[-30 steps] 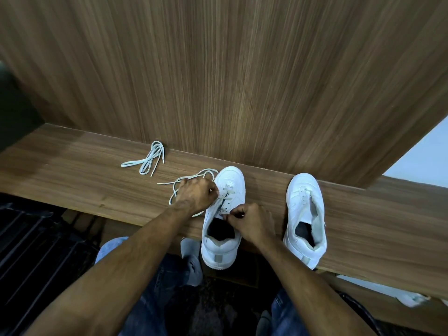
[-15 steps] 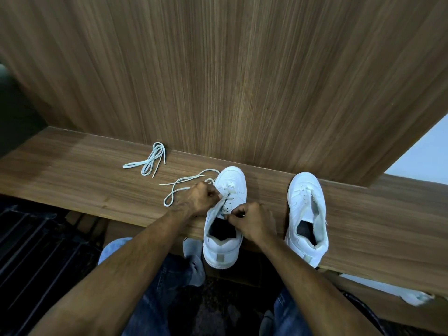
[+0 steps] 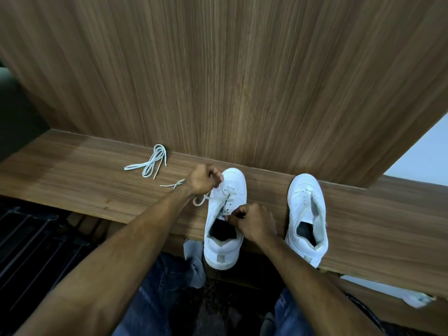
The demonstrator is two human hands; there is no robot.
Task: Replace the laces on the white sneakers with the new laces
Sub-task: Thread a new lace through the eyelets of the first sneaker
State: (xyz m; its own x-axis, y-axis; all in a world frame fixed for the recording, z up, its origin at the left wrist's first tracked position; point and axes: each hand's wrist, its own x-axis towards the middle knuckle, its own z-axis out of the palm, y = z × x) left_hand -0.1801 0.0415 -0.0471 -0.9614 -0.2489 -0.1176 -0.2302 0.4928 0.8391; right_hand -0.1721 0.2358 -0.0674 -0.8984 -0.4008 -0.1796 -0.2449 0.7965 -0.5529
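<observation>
Far left on the wooden shelf (image 3: 72, 170) we see a spare lace bundle (image 3: 151, 163), likely parked within reach. Our left hand (image 3: 202, 181) pinches the lace (image 3: 219, 190), drawing it taut from the left sneaker (image 3: 224, 214). Our right hand (image 3: 253, 220) pinches at an eyelet, steadying the sneaker. Its opening holds only dark lining. The right sneaker (image 3: 306, 214) sits apart, partly laced, opening likewise bare.

Both bare forearms are extended from the lower frame toward the centre. The left hand (image 3: 202, 179) is raised just left of centre, its fingers curled tightly into a fist. The right hand (image 3: 254, 223) is held lower, fingertips pinched together.
</observation>
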